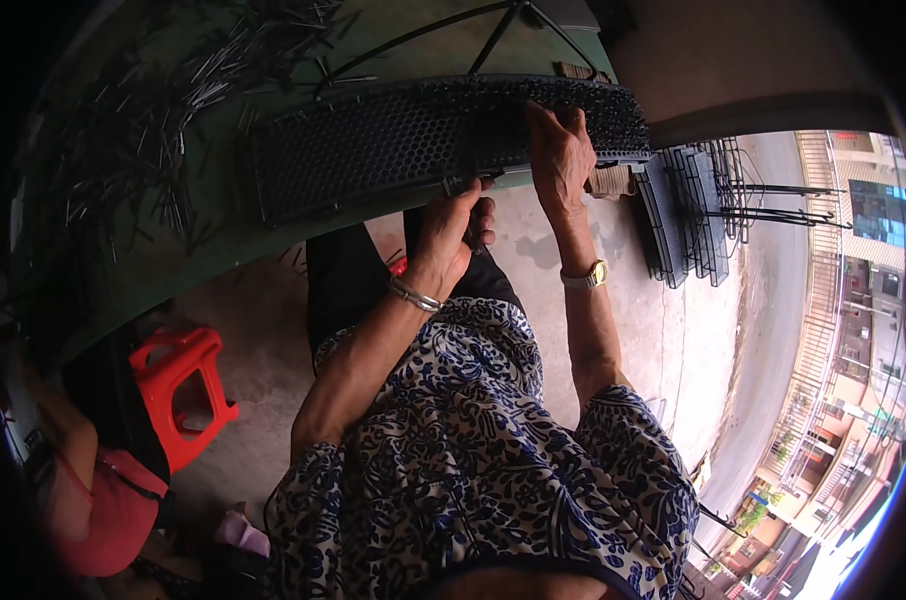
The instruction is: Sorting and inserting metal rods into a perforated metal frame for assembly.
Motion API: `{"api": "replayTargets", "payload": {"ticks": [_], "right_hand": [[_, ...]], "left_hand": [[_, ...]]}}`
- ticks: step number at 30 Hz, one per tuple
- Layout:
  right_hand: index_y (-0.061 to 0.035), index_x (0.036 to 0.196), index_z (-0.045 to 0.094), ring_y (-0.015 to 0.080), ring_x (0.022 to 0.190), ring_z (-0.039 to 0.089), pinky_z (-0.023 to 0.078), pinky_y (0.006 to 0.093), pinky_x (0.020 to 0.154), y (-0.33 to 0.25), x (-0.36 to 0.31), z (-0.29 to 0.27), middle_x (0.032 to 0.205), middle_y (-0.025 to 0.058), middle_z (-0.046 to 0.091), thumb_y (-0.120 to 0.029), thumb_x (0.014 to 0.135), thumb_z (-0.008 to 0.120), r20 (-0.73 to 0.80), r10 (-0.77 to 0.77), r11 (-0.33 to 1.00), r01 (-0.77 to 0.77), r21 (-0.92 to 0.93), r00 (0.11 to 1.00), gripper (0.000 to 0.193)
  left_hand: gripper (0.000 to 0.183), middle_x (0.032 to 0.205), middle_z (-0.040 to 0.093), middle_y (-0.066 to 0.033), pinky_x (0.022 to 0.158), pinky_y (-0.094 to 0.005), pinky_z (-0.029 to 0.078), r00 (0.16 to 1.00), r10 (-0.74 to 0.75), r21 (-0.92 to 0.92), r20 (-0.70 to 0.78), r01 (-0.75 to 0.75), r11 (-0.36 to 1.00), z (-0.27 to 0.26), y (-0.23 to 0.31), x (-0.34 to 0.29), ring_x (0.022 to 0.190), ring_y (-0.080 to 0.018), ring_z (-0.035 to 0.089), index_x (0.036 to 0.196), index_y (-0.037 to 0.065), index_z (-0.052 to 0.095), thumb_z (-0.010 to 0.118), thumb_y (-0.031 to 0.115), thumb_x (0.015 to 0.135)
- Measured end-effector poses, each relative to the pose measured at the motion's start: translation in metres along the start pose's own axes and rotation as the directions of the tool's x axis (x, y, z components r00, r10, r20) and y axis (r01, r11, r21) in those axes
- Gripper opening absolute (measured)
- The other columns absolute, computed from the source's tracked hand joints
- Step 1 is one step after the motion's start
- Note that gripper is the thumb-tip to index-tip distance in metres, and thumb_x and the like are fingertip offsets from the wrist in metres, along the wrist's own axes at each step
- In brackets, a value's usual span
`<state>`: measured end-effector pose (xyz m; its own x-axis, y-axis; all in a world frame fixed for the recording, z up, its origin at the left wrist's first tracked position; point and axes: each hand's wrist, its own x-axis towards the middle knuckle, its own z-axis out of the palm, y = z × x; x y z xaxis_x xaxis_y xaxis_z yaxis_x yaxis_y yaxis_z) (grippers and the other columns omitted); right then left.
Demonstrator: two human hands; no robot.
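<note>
Tray (333, 160) lies along the desk's (138, 290) near edge, right hand (563, 150) over it, grip unclear!
Left hand (453, 225) grasps a dark piece (476, 238); straight, gentle fingertip pressure should suit these holes (423, 145).

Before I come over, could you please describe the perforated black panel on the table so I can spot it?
Find the green table at the picture's top. The long black panel lies at its near edge, under the right hand. Unlike the black racks beyond the table's right end, it has dark bits crowding its right part.
</note>
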<state>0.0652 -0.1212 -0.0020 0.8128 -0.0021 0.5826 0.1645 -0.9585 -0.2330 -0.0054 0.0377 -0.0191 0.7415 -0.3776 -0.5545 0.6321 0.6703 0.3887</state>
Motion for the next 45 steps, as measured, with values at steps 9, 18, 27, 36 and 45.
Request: {"api": "replayTargets", "payload": {"ticks": [9,18,27,36,45], "right_hand": [[-0.0153,0.099,0.073,0.0212,0.077,0.060,0.048,0.0314,0.066,-0.004,0.000,0.003,0.089,0.0056,0.061,-0.020,0.085,0.068,0.008,0.120,0.980,-0.120,0.158,0.993,0.016],[-0.0133,0.094,0.072,0.0240,0.078,0.060,0.048,0.0343,0.067,-0.002,0.003,0.010,0.087,0.0068,0.061,-0.019,0.084,0.067,-0.015,0.037,0.996,-0.036,0.077,0.999,0.012],[-0.0119,0.093,0.071,0.0261,0.080,0.061,0.048,0.0357,0.067,0.001,0.005,0.010,0.091,0.0078,0.061,-0.018,0.085,0.065,-0.055,0.106,0.989,-0.100,0.106,0.993,0.012],[-0.0121,0.088,0.070,0.0262,0.080,0.061,0.048,0.0364,0.067,0.005,-0.005,0.002,0.090,0.0072,0.060,-0.018,0.086,0.065,-0.086,0.022,1.000,-0.021,0.014,0.996,0.009],[-0.0126,0.089,0.071,0.0261,0.081,0.060,0.047,0.0369,0.067,0.005,-0.012,0.001,0.093,0.0074,0.059,-0.021,0.085,0.067,-0.104,0.095,0.994,-0.090,0.059,0.990,0.010]], "left_hand": [[0.026,0.073,0.055,-0.0015,0.047,-0.0216,0.034,0.998,0.064,0.094,-0.022,-0.061,0.994,0.003,0.008,-0.017,0.058,-0.0080,0.046,0.101,0.003,0.062,0.062,0.027,0.092],[0.027,0.067,0.050,0.0014,0.046,-0.0232,0.031,0.985,0.169,0.084,-0.034,-0.166,0.983,-0.020,0.020,-0.034,0.053,-0.0060,0.040,0.099,0.002,0.063,0.061,0.028,0.093],[0.026,0.073,0.058,-0.0023,0.044,-0.0217,0.030,0.876,0.449,0.242,-0.179,-0.403,0.883,-0.051,0.066,-0.077,0.051,-0.0056,0.041,0.098,0.004,0.063,0.059,0.029,0.094],[0.023,0.065,0.047,0.0033,0.043,-0.0208,0.026,0.607,0.699,0.419,-0.379,-0.561,0.714,-0.115,0.120,-0.111,0.049,-0.0041,0.036,0.105,0.008,0.064,0.060,0.028,0.094],[0.022,0.065,0.047,0.0031,0.044,-0.0214,0.026,0.723,0.602,0.488,-0.339,-0.412,0.769,-0.143,0.150,-0.095,0.050,-0.0050,0.036,0.102,0.005,0.064,0.060,0.025,0.094]]}}
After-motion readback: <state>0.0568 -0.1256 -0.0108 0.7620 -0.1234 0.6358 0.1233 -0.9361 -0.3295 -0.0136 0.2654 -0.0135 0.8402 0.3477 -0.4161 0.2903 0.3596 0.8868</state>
